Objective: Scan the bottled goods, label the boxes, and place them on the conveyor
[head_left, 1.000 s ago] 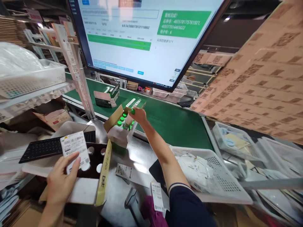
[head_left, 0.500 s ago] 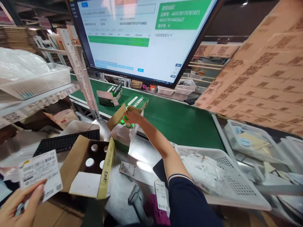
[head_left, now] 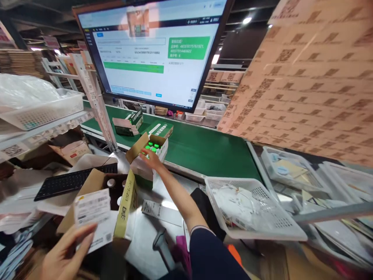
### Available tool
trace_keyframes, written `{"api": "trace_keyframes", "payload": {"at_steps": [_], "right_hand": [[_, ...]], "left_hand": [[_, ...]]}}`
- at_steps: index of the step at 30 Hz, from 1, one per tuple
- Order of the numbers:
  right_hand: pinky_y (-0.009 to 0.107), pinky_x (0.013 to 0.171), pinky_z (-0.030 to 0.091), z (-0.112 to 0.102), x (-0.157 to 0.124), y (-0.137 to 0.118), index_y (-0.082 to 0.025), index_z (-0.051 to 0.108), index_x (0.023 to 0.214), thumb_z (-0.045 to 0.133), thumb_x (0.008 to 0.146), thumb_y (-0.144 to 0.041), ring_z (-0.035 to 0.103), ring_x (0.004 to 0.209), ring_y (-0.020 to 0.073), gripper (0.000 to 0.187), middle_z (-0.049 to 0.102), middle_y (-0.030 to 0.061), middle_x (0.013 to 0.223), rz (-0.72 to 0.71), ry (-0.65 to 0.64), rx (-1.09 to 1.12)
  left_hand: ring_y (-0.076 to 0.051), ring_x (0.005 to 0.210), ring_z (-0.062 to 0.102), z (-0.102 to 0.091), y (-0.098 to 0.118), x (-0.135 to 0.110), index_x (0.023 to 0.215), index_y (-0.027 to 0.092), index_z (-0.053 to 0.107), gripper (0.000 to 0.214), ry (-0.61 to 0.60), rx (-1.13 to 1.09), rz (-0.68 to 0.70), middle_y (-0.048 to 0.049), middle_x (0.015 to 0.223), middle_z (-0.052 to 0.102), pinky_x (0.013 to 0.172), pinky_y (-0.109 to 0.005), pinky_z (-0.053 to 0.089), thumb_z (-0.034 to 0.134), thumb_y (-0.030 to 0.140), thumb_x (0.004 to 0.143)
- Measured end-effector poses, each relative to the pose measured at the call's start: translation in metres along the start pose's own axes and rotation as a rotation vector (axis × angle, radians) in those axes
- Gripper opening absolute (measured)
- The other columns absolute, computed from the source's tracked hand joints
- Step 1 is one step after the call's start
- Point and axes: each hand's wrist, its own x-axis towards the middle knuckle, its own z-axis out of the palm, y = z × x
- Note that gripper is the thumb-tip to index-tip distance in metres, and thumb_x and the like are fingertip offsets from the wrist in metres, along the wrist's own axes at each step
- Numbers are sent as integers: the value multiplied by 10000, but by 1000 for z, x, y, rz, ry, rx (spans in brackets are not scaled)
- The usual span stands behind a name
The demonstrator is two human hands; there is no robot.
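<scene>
My left hand (head_left: 71,249) pinches a white printed shipping label (head_left: 93,217) between thumb and fingers. Just beyond the label is an open yellow carton (head_left: 125,206), its white-capped bottles partly covered by the label. My right hand (head_left: 150,158) reaches out to a second open carton (head_left: 164,149) at the near edge of the green belt. Several green-capped bottles (head_left: 153,149) stand inside. The right fingers are apart near the caps at the carton's near side; whether they touch one is unclear.
A green conveyor belt (head_left: 204,151) crosses behind, bearing an opened green carton (head_left: 128,124) and a closed green carton (head_left: 161,130). A monitor (head_left: 140,81) hangs above. Around me are a keyboard (head_left: 72,181), a handheld scanner (head_left: 163,247), printed labels (head_left: 159,212) and a white basket (head_left: 262,229).
My right hand has drawn back from over the green-capped bottles toward the carton's near side, uncovering more caps. My left hand has brought the label rightward, across the yellow carton. The view has shifted.
</scene>
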Motion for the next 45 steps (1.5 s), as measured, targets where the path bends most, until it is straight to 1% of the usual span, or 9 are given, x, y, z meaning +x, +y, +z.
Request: {"api": "trace_keyframes", "payload": {"at_steps": [3, 7, 12, 16, 19, 27, 33, 38, 45], "right_hand": [[338, 847, 578, 30, -99, -23, -235, 669, 1264, 239, 1019, -695, 734, 973, 199, 675, 791, 87, 1091, -23, -3, 637], [336, 771, 576, 30, -215, -48, -211, 780, 918, 900, 542, -659, 707, 773, 196, 597, 785, 43, 862, 222, 297, 1316], [324, 733, 561, -11, -345, -80, -185, 816, 802, 913, 610, -446, 693, 721, 175, 339, 783, 50, 809, 382, 772, 1083], [286, 640, 513, 30, -463, -134, -174, 831, 849, 873, 670, -411, 665, 657, 155, 300, 777, 44, 769, 543, 917, 866], [270, 600, 482, 98, -529, -190, -163, 827, 861, 858, 683, -438, 634, 606, 141, 329, 763, 27, 713, 712, 1132, 841], [265, 610, 470, 258, -633, -327, -160, 804, 851, 916, 604, -448, 613, 598, 122, 396, 739, -6, 685, 962, 1846, 802], [379, 836, 584, 341, -705, -396, -209, 818, 1039, 938, 574, -481, 733, 809, 200, 552, 810, 47, 912, 811, 2251, 708], [360, 747, 589, 393, -779, -443, -190, 832, 945, 921, 588, -469, 702, 716, 195, 462, 785, 27, 789, 819, 2392, 621], [263, 546, 450, 451, -880, -439, -153, 824, 795, 889, 592, -456, 584, 558, 137, 370, 732, 24, 649, 1051, 2603, 545]], "left_hand": [[-311, 1000, 778, 46, 30, 0, 985, 295, 833, 279, -203, -173, 63, -48, 1070, 825, 865, -416, 666, 742, 503, 822], [-250, 902, 761, 98, 67, -8, 945, 250, 802, 188, -543, -333, 358, -64, 933, 803, 807, -371, 643, 682, 382, 888], [-221, 940, 725, 122, 93, -43, 880, 213, 710, 121, -918, -511, 592, -115, 1155, 750, 802, -343, 605, 719, 334, 882], [-181, 805, 692, 119, 94, -85, 1052, 209, 679, 283, -1399, -613, 537, -95, 1057, 728, 701, -310, 599, 728, 434, 888], [-163, 764, 667, 107, 86, -138, 1156, 226, 639, 385, -1706, -573, 635, -51, 983, 693, 682, -298, 586, 760, 447, 864], [-187, 919, 666, 29, 54, -297, 805, 223, 743, 175, -1982, -679, 1296, -66, 1028, 665, 755, -292, 561, 696, 354, 911], [-217, 952, 691, -35, 29, -408, 780, 208, 751, 266, -2393, -522, 1343, -99, 1056, 674, 707, -295, 575, 672, 419, 920], [-227, 1025, 671, -76, -7, -521, 794, 215, 752, 255, -2584, -498, 1376, -95, 1070, 663, 741, -301, 561, 650, 408, 926], [-170, 838, 656, -89, -59, -655, 784, 206, 703, 222, -2708, -341, 1265, -70, 1064, 649, 699, -297, 547, 629, 388, 887]]}}
